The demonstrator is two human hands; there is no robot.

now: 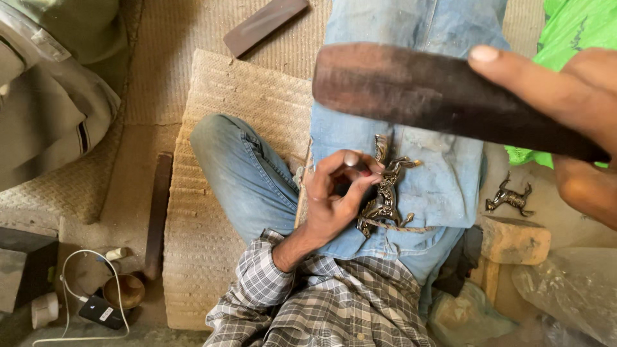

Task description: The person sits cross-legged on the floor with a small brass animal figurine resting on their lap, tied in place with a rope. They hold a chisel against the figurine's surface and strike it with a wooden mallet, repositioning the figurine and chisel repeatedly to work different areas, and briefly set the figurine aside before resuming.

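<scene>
Right hand (pixel 572 109): closed round dark file (pixel 437 99), raised nearest the camera.
Left hand (pixel 337 199): fingers pinched on brass animal figurine (pixel 385 193), braced against the jeans.
Technique: figurine is best kept steadied under the file.

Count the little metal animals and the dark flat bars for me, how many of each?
Metal animal figures: 2, one in the left hand, one on the floor.
Dark flat bars: 3, one in the right hand, one on the mat, one beside it.
Total: 5
</scene>
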